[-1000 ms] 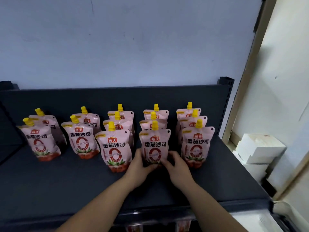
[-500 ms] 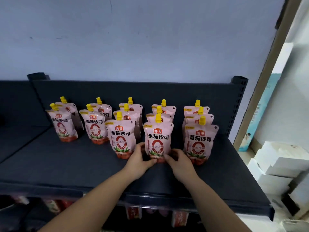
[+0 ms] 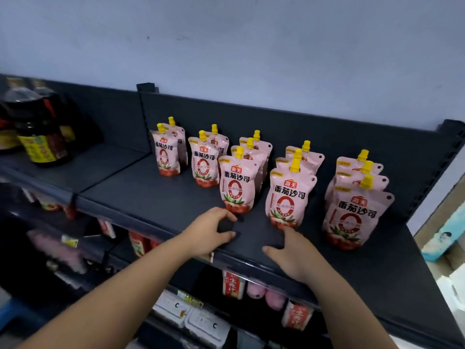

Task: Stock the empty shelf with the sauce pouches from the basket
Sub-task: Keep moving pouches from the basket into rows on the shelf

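Already thirteen sauce pouches (image 3: 235, 187) upright on the shelf (image 3: 156, 197)

From the head camera, the pouches stand on the dark shelf in five files running front to back. From the left they count two, two, three, three, three. Each is pale pink with a yellow screw cap on a spout at one top corner and tomatoes printed along the base. A red badge reads 海天, black characters below read 番茄沙司, and under them sits a large red ring like a zero.

The left hand (image 3: 211, 230) hovers over the shelf front with fingers loosely curved, holding nothing, just short of the third file. The right hand (image 3: 292, 250) is spread flat – its index fingertip (image 3: 285, 229) touches the base of the fourth file's front pouch (image 3: 289, 197). On the neighbouring shelf to the left stand dark bottles (image 3: 40, 137) with yellow labels – their count and writing are too blurred to tell.
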Available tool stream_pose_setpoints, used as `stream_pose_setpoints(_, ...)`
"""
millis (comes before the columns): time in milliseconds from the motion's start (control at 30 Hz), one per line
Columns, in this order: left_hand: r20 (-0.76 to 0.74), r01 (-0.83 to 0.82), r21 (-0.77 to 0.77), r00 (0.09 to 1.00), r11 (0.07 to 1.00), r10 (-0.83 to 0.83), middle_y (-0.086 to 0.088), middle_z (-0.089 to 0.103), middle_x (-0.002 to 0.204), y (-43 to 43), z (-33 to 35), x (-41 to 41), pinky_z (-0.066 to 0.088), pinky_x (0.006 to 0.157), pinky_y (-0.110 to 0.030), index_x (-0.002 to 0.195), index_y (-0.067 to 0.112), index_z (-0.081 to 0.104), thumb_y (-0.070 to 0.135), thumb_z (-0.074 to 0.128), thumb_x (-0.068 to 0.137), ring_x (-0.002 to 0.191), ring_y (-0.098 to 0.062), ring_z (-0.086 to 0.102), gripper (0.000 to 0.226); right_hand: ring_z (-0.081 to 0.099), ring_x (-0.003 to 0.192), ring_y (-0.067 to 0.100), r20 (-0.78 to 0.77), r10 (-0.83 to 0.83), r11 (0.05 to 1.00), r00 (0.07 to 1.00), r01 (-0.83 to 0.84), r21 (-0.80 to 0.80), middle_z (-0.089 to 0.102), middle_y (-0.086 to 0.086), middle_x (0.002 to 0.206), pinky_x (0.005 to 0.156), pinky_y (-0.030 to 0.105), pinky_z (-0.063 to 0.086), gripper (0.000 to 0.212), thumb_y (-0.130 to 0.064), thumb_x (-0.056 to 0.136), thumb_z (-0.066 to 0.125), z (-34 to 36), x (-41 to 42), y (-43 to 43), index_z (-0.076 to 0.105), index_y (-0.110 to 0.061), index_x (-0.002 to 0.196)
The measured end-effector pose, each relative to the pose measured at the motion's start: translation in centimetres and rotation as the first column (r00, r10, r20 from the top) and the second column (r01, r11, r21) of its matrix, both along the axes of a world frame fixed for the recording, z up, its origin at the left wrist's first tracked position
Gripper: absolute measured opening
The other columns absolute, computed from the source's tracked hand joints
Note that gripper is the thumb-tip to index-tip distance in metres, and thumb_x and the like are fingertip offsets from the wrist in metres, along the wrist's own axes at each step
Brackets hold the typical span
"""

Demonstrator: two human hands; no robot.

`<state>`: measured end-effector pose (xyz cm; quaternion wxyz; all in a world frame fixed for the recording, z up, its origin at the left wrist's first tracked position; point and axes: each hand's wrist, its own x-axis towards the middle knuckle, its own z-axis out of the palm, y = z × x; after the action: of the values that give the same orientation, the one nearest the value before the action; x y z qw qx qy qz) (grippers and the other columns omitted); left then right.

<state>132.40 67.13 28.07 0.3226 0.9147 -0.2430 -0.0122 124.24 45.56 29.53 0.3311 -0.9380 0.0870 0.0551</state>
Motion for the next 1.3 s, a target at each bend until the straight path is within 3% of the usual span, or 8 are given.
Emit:
stream_pose_setpoints(200,0.097,-0.179,0.053,0.98,0.982,0.173,0.004,0.055,0.131,9.9,1.0,-1.4,0.035,0.11,-0.043,0.124,0.024,0.058,0.034,0.068,0.088,0.125,-0.014,0.05,0.039,0.047,0.131,0.025,0.136,0.145,0.989,0.98,-0.139,-0.05,0.046,0.008,0.146,0.106,0.031,0.037,0.065,-0.039,0.091,0.063,1.9,2.0,9.0,0.038,-0.014,0.146)
stream_pose_setpoints(367,0.124,-0.374,0.145,0.925,0.916,0.358,0.004,0.05,0.138,21.6,0.7,-3.8,0.027,0.115,-0.047,0.134,0.027,0.049,0.038,0.064,0.088,0.132,-0.016,0.045,0.05,0.044,0.135,0.02,0.193,0.325,0.945,0.926,-0.323,-0.043,0.046,0.003,0.148,0.106,0.028,0.034,0.058,-0.036,0.093,0.064,2.9,3.8,19.9,0.042,-0.02,0.144)
stream_pose_setpoints(467,0.082,-0.474,0.182,0.88,0.861,0.467,0.006,0.045,0.143,28.9,0.1,-5.7,0.018,0.116,-0.053,0.137,0.031,0.044,0.043,0.061,0.089,0.134,-0.017,0.041,0.052,0.053,0.123,0.017,0.204,0.405,0.912,0.891,-0.41,-0.018,0.052,-0.002,0.139,0.095,0.027,0.043,0.051,-0.037,0.093,0.063,2.9,4.2,26.4,0.046,-0.026,0.139)
stream_pose_setpoints(667,0.085,-0.622,0.272,0.776,0.734,0.625,0.003,0.048,0.137,42.4,-0.2,-9.8,0.025,0.11,-0.045,0.134,0.03,0.046,0.042,0.063,0.087,0.132,-0.019,0.043,0.051,0.052,0.109,0.013,0.208,0.553,0.832,0.807,-0.549,-0.081,0.054,-0.001,0.136,0.086,0.026,0.04,0.05,-0.036,0.093,0.063,2.4,4.6,38.6,0.045,-0.027,0.138)
stream_pose_setpoints(800,0.045,-0.707,0.281,0.685,0.649,0.727,0.0,0.046,0.139,48.8,-0.4,-12.7,0.032,0.102,-0.043,0.135,0.027,0.043,0.044,0.061,0.088,0.13,-0.023,0.046,0.053,0.053,0.123,0.021,0.194,0.634,0.773,0.748,-0.62,-0.137,0.051,0.003,0.141,0.095,0.031,0.044,0.054,-0.036,0.093,0.063,1.8,4.9,45.6,0.043,-0.024,0.142)
stream_pose_setpoints(1067,0.041,-0.794,0.367,0.534,0.484,0.845,-0.001,0.046,0.14,57.2,-2.1,-15.9,0.03,0.104,-0.047,0.14,0.025,0.038,0.048,0.06,0.087,0.13,-0.026,0.047,0.062,0.048,0.127,0.026,0.127,0.809,0.586,0.574,-0.772,-0.246,0.041,0.002,0.148,0.105,0.039,0.041,0.056,-0.036,0.093,0.062,-0.2,5.4,57.4,0.041,-0.022,0.144)
stream_pose_setpoints(1167,0.015,-0.826,0.344,0.479,0.445,0.877,-0.002,0.048,0.139,60.2,-3.2,-15.9,0.032,0.101,-0.045,0.137,0.025,0.04,0.05,0.061,0.085,0.128,-0.027,0.048,0.061,0.047,0.13,0.025,0.118,0.849,0.528,0.515,-0.821,-0.218,0.044,0.002,0.143,0.106,0.036,0.04,0.055,-0.033,0.092,0.063,-1.1,6.8,61.2,0.044,-0.02,0.142)
stream_pose_setpoints(1300,-0.064,-0.87,0.305,0.387,0.387,0.92,0.001,0.046,0.144,64.2,-4.7,-15.0,0.031,0.108,-0.048,0.139,0.027,0.04,0.051,0.062,0.084,0.131,-0.024,0.047,0.064,0.051,0.123,0.019,0.119,0.876,0.481,0.468,-0.867,-0.129,0.048,-0.001,0.137,0.099,0.031,0.042,0.054,-0.036,0.09,0.066,-2.7,9.8,66.7,0.047,-0.024,0.139)
